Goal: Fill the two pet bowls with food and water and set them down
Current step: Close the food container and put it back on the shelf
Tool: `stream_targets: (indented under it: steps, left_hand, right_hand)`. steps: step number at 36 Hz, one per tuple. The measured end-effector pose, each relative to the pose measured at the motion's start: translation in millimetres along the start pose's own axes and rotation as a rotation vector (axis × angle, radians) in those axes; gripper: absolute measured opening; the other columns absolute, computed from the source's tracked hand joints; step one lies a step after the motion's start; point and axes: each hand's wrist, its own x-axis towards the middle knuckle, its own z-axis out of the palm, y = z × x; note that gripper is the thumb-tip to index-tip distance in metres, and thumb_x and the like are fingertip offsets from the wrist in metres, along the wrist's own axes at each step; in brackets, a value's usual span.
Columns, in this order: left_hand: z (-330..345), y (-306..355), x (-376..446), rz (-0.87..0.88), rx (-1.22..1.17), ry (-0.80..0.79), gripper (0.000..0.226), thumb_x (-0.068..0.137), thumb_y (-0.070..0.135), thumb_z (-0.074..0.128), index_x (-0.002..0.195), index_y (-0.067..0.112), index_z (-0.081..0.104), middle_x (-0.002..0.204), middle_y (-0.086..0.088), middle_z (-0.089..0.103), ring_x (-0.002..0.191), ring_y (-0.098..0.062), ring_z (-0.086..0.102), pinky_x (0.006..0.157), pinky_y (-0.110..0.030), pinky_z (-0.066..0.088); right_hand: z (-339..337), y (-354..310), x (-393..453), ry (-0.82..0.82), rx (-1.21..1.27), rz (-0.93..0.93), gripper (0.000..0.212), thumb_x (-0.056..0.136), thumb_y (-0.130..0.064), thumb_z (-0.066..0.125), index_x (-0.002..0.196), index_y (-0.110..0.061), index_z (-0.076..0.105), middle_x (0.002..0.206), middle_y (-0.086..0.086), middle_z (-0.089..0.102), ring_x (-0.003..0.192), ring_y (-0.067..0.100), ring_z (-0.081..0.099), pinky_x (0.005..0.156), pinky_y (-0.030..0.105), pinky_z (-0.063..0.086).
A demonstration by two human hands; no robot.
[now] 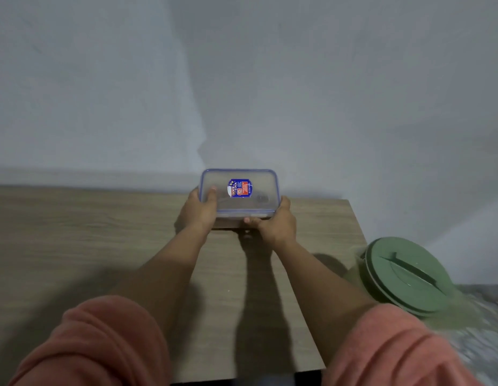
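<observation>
Here, your left hand (199, 208) and right hand (272, 222) clamp a lidded clear container (239, 192) at the worktop's (103, 232) far edge; no bowls visible, so filling likely remains ahead.

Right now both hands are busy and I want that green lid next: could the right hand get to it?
Probably yes. The green lid lies uncovered beside the right forearm, but the right hand must first release the container.

Wooden table (75, 246), grey wall (242, 79), green round lid (406, 277) at right
</observation>
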Motion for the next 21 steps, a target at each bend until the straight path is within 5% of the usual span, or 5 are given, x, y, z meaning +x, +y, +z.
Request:
stream_targets:
  steps: [4,13,21]
  left_hand:
    - [-14.6,13.1,-15.8,0.043,-0.066,0.014,0.058,0.079,0.072,0.039,0.110,0.027,0.059,0.111,-0.006,0.067,0.103,-0.031,0.061,0.097,-0.046,0.047]
    - [-59.8,40.9,-65.2,0.138,-0.126,0.004,0.044,0.095,0.044,0.049,0.125,0.014,0.059,0.124,-0.013,0.063,0.119,-0.033,0.054,0.098,-0.034,0.040]
    - [-108.6,53.6,-129.1,0.232,-0.154,-0.043,0.043,0.096,0.042,0.049,0.128,0.014,0.057,0.126,-0.011,0.062,0.119,-0.031,0.054,0.095,-0.030,0.040]
  right_hand:
    - [-12.0,-12.3,-12.1,0.006,0.030,-0.050,0.076,0.067,-0.019,0.086,0.127,-0.009,0.041,0.120,0.008,0.063,0.103,0.022,0.061,0.080,0.021,0.043]
    - [-39.9,-36.9,-56.7,0.021,0.065,-0.102,0.073,0.063,-0.022,0.088,0.121,-0.009,0.045,0.116,0.009,0.065,0.103,0.024,0.062,0.079,0.022,0.044]
    - [-69.1,-55.3,-130.5,0.072,0.081,-0.134,0.069,0.067,-0.024,0.086,0.120,-0.008,0.046,0.113,0.008,0.064,0.087,0.016,0.053,0.074,0.021,0.040]
